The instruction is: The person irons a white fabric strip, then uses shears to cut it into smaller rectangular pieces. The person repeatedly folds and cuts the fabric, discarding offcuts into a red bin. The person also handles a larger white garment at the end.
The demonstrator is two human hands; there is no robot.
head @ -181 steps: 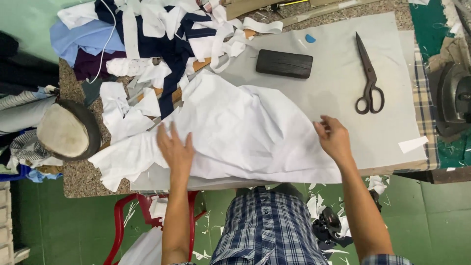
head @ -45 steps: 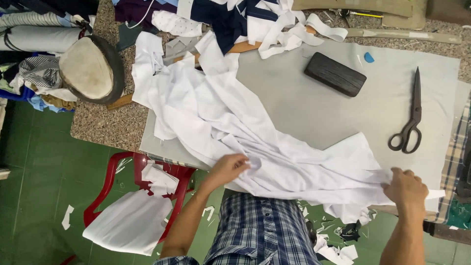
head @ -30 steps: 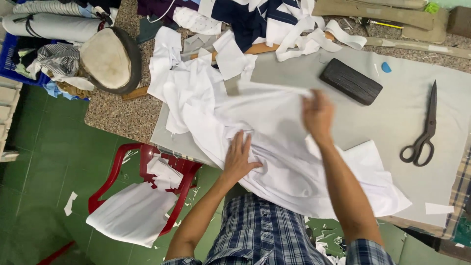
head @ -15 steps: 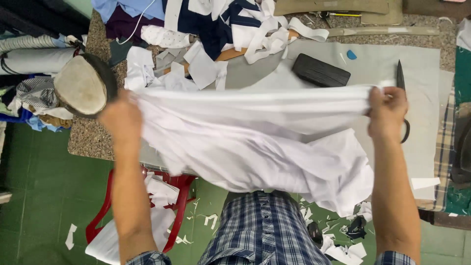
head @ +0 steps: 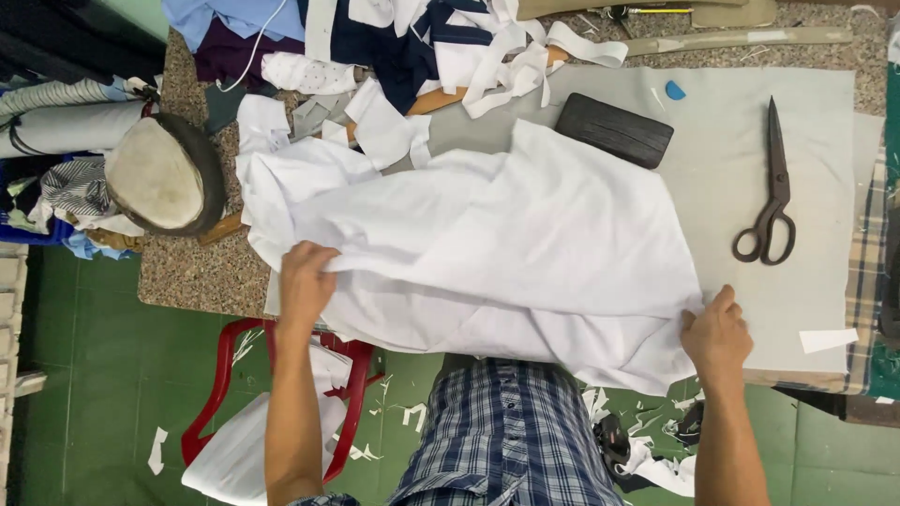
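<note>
2 hands grip a white cloth [head: 525,253] spread over the grey desk [head: 825,169]. Left hand [head: 306,281] has its fingers curled, pinching the cloth's left edge; right hand [head: 717,333] pinches the near right corner. Black scissors [head: 771,187] lie to the right, a dark block [head: 614,129] at the cloth's far edge.

Thin, matt white cloth [head: 525,253], softly creased, over a smooth grey sheet [head: 750,141] on a rough speckled stone worktop [head: 187,272], beside dull dark metal scissors [head: 771,192], a matt black block with a fine ribbed grain [head: 614,129], and a glossy red stool frame [head: 220,384].
</note>
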